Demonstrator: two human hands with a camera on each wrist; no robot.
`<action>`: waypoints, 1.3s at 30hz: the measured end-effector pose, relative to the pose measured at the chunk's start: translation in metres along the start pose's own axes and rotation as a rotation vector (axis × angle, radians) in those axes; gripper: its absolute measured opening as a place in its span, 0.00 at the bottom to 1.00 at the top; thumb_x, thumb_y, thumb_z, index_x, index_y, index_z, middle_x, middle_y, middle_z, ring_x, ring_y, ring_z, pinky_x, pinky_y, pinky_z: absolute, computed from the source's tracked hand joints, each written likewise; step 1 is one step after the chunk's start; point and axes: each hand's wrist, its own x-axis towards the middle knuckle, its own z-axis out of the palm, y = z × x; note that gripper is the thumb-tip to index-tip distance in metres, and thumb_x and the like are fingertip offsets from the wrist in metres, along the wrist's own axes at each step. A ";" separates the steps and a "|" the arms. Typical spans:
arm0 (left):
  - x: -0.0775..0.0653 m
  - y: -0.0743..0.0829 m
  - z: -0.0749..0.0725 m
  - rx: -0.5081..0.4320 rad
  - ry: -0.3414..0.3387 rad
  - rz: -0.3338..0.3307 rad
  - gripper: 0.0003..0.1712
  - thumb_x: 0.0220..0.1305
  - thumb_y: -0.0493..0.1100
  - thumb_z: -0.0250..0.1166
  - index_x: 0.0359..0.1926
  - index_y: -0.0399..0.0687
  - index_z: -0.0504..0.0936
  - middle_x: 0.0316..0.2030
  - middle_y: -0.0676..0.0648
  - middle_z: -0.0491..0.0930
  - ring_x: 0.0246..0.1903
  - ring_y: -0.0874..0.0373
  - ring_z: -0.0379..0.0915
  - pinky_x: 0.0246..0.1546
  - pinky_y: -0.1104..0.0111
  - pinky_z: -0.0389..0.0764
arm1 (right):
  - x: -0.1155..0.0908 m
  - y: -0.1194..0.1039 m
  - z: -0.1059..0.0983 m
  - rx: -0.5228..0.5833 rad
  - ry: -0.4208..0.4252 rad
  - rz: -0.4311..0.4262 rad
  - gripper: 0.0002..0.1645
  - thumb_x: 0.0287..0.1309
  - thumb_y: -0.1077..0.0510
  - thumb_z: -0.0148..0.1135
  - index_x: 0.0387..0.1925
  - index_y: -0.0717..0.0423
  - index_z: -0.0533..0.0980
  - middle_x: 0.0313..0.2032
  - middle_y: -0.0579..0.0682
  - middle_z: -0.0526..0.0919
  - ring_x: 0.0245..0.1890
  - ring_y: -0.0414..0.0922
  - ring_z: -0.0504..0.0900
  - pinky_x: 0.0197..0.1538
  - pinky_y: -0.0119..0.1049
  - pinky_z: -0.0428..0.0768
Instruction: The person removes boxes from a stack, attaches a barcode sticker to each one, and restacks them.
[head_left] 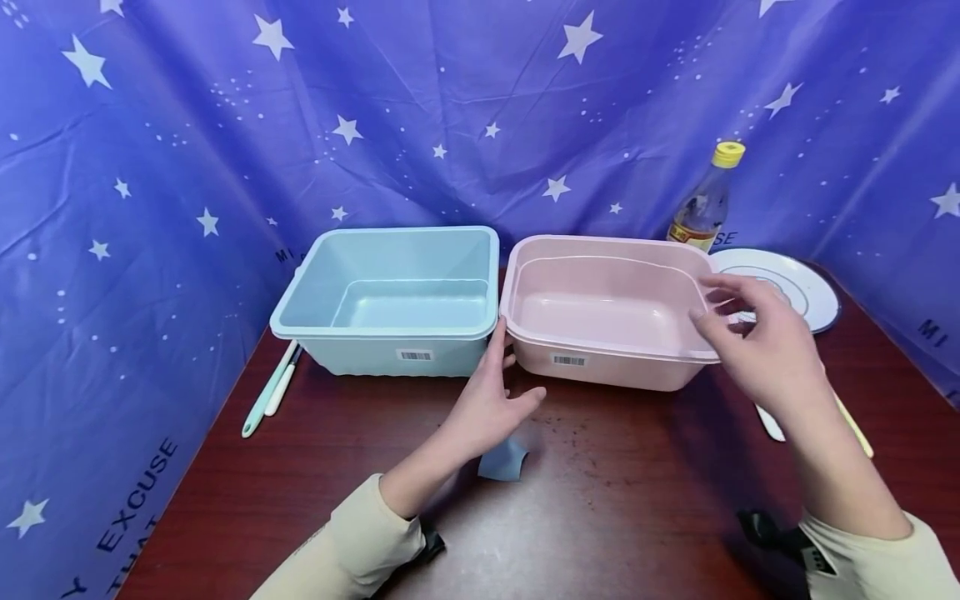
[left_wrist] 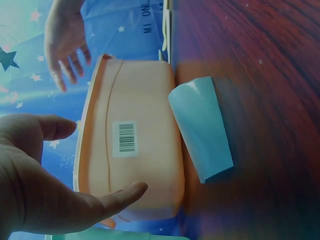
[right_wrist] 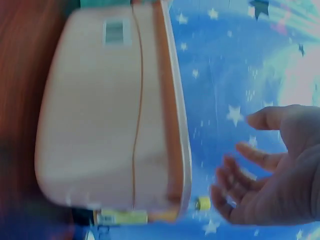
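A pink plastic basin (head_left: 615,367) stands beside a light blue plastic basin (head_left: 375,354), their neighbouring rims close together. My left hand (head_left: 487,404) has its fingers extended at the gap between them; whether it touches either rim is hard to tell. By the pink basin's right end, my right hand (head_left: 765,346) hovers with loosely bent fingers. In the right wrist view that hand (right_wrist: 280,175) holds nothing and is apart from the rim. A small light blue piece (left_wrist: 202,130), like paper or plastic, lies on the table in front of the pink basin.
A bottle with a yellow cap (head_left: 705,200) stands behind the pink basin, near a white plate (head_left: 813,292). Long handles (head_left: 268,400) lie at the left, and more utensils (head_left: 855,425) at the right. A star-patterned blue curtain (head_left: 450,100) hangs behind the table (head_left: 615,517).
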 end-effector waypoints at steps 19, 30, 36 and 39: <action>-0.005 0.000 0.011 0.037 0.049 -0.005 0.59 0.62 0.42 0.70 0.82 0.58 0.39 0.78 0.45 0.48 0.72 0.50 0.57 0.64 0.52 0.69 | 0.020 0.041 -0.028 0.045 -0.411 0.255 0.46 0.76 0.47 0.49 0.73 0.78 0.44 0.64 0.84 0.59 0.41 0.55 0.81 0.33 0.28 0.78; 0.001 -0.006 0.011 -0.151 0.120 0.049 0.48 0.62 0.37 0.67 0.78 0.46 0.53 0.73 0.40 0.61 0.70 0.41 0.61 0.60 0.42 0.71 | 0.023 0.058 -0.036 0.150 -0.435 0.307 0.46 0.78 0.49 0.46 0.73 0.79 0.37 0.63 0.84 0.58 0.33 0.28 0.78 0.36 0.25 0.81; 0.014 -0.013 0.011 -0.173 0.066 0.022 0.55 0.64 0.40 0.67 0.81 0.46 0.41 0.78 0.43 0.50 0.73 0.41 0.53 0.64 0.45 0.68 | 0.027 0.071 -0.036 0.161 -0.576 0.322 0.48 0.79 0.48 0.44 0.74 0.77 0.31 0.66 0.84 0.54 0.48 0.44 0.79 0.42 0.33 0.83; 0.015 -0.015 0.015 -0.193 0.052 0.049 0.56 0.63 0.39 0.67 0.81 0.49 0.40 0.79 0.45 0.49 0.74 0.41 0.51 0.65 0.44 0.66 | 0.026 0.073 -0.036 0.146 -0.626 0.293 0.47 0.80 0.48 0.43 0.73 0.79 0.32 0.65 0.84 0.57 0.49 0.41 0.78 0.44 0.37 0.83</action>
